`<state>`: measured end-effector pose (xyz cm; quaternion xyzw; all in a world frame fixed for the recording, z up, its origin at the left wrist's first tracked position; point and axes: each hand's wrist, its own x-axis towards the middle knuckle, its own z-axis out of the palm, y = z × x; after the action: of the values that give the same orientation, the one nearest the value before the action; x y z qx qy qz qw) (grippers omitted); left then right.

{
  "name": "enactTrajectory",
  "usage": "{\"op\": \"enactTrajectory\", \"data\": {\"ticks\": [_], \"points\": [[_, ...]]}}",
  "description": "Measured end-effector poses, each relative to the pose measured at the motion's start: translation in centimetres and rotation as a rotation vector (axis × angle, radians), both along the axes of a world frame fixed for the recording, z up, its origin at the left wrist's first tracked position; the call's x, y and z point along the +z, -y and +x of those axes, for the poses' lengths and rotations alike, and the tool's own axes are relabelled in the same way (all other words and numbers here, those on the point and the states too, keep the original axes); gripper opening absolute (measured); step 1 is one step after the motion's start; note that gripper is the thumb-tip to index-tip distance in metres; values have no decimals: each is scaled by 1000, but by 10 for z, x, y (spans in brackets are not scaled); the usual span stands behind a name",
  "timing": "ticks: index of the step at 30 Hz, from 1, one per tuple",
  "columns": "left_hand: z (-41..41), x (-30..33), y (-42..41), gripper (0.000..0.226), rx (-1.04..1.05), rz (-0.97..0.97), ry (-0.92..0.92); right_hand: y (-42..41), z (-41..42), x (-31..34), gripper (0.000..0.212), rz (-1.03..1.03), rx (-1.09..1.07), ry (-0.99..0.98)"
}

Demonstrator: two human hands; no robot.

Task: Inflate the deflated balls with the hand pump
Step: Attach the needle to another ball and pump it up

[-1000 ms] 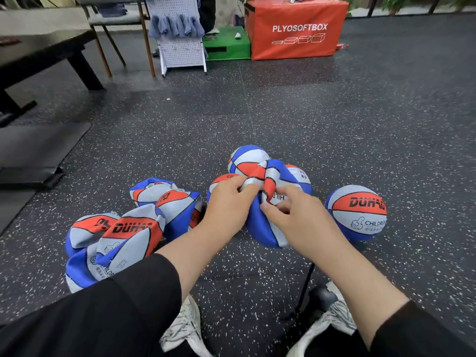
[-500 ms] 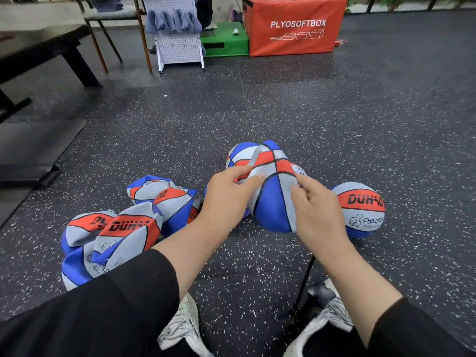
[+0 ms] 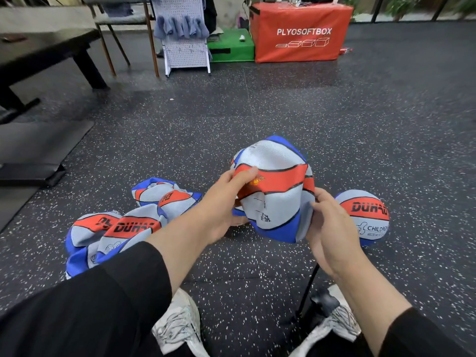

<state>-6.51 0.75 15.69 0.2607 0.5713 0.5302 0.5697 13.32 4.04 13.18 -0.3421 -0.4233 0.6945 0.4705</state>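
Two hands hold one crumpled red, grey and blue deflated ball above the dark speckled floor. The left hand pinches its left edge; the right hand grips its right edge, near the round inflated ball.

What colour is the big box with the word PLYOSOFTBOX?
The box is orange-red with white lettering; the head view shows it.

Speckled black rubber floor, crumpled deflated balls lying left, round ball right
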Motion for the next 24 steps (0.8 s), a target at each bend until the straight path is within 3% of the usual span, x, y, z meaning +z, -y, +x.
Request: {"op": "enactTrajectory", "data": {"ticks": [2,5,8,13,17,24], "points": [[5,0,-2,70,48,35,-52,-1,-1,2,39,25,37,-6],[9,2,-2,74,92,150,-171,-3,-5,17,63,118,50,122],[12,0,0,78,48,241,-244,-7,-4,26,52,182,75,179],[10,-4,1,70,100,323,-148,-8,3,33,39,211,124,87],[8,-3,2,64,106,333,-58,-9,9,36,59,328,186,111],[7,-3,3,62,88,339,-51,-7,9,40,59,365,223,124]]}}
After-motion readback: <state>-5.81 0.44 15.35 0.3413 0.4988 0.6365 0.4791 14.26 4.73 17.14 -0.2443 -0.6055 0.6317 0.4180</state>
